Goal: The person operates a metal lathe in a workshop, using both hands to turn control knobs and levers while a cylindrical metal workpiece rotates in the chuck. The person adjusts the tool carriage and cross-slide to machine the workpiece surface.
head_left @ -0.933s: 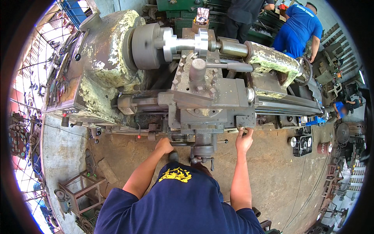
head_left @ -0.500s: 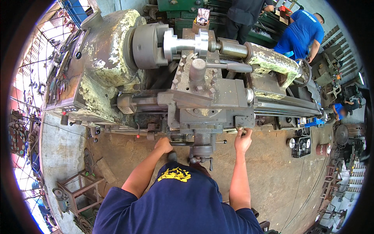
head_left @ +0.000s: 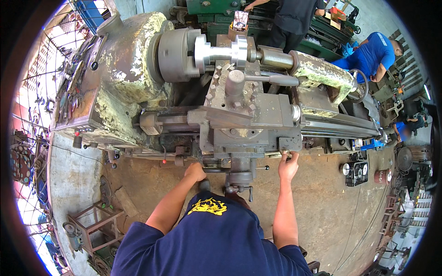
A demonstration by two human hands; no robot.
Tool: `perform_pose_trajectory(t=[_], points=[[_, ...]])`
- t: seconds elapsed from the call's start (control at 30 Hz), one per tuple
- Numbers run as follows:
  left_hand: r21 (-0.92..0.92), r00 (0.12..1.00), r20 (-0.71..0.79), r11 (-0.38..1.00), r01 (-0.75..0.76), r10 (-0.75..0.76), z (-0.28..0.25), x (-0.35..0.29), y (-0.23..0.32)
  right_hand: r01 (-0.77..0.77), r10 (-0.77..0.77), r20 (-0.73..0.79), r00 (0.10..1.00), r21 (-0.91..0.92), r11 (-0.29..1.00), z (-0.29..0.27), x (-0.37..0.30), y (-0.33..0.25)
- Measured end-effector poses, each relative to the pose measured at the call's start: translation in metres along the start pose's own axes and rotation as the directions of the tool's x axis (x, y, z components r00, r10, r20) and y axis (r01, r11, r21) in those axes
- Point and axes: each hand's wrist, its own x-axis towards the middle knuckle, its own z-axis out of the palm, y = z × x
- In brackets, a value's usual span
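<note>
Person in a dark blue shirt at a worn lathe [head_left: 138, 78]. The left hand [head_left: 195, 172] is curled on a control under the carriage [head_left: 244, 124], at its front left; the control is hidden, so the grip cannot be judged. The right hand [head_left: 288, 166] reaches up to the carriage's lower right corner, fingertips [head_left: 286, 155] touching a small lever there, fingers loosely bent. A bright workpiece [head_left: 221, 49] sits in the chuck [head_left: 177, 55]. 2 other people work behind the machine
</note>
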Motion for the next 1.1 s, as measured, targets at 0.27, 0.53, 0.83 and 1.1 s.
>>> perform_pose_trajectory(t=[0.27, 0.53, 0.83, 1.1], points=[[0.005, 0.999, -0.021, 1.000, -0.027, 0.027, 0.004, 0.003, -0.001, -0.004, 0.004, -0.004, 1.000, -0.054, 0.999, 0.003, 0.001, 0.003], [0.044, 0.999, 0.034, 0.999, -0.013, 0.011, 0.007, 0.010, -0.002, -0.031, 0.035, 0.068, 0.997, -0.053, 0.998, -0.002, 0.002, 0.003], [0.057, 0.999, 0.050, 0.998, -0.006, 0.003, 0.001, 0.007, 0.004, -0.041, 0.156, 0.282, 0.947, -0.375, 0.926, -0.039, -0.028, -0.050], [0.115, 0.997, 0.064, 0.992, -0.043, 0.036, -0.003, 0.003, 0.009, -0.098, 0.130, 0.666, 0.734, -0.086, 0.991, -0.028, -0.111, -0.099]])
